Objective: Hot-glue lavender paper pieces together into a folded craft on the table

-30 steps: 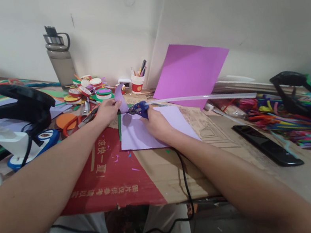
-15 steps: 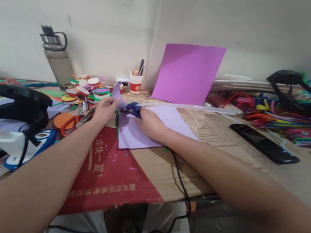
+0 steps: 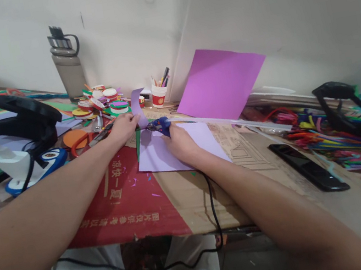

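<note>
My right hand (image 3: 182, 143) is wrapped round a blue glue gun (image 3: 161, 124), a long clear glue stick (image 3: 234, 122) jutting from its back. Its nozzle points left, close to the lower end of a curled light purple paper strip (image 3: 138, 107). The fingers of my left hand (image 3: 125, 127) pinch that strip near its base, and its top bends over to the right. Under the glue gun lies a light purple paper sheet (image 3: 159, 152), with a green edge showing at its left. I cannot tell whether the nozzle touches the paper.
Cardboard (image 3: 173, 192) covers the work surface. Several round paper-topped pieces (image 3: 110, 95), a bottle (image 3: 68, 66) and a cup of pens (image 3: 158, 96) stand behind. A magenta sheet (image 3: 220, 81) leans on the wall. At right are a phone (image 3: 306, 166) and pipe cleaners (image 3: 336, 145); a power strip (image 3: 53, 158) is left.
My right hand and the glue gun have shifted slightly right along the strip's base. The strip's top now stands higher and curls more to the right. My left hand keeps its pinch.
</note>
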Action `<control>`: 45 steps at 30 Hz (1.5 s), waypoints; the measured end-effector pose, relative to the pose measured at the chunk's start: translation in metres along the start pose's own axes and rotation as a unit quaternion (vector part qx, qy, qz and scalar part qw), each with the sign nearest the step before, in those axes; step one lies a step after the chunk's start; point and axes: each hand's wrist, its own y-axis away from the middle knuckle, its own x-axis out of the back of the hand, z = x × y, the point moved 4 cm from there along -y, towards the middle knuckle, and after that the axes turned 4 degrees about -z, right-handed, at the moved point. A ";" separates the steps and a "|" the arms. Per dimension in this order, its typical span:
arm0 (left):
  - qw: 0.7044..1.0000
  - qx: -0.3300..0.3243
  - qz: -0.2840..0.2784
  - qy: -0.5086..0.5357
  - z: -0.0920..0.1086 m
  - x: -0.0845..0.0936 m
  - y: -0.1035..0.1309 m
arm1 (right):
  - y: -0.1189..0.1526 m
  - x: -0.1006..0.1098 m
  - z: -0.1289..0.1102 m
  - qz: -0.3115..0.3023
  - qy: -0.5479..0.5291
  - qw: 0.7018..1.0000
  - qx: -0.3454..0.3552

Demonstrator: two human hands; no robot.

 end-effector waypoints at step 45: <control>1.000 -0.005 -0.031 0.002 -0.007 -0.008 -0.002 | 0.005 0.005 0.010 0.000 -0.022 0.999 -0.040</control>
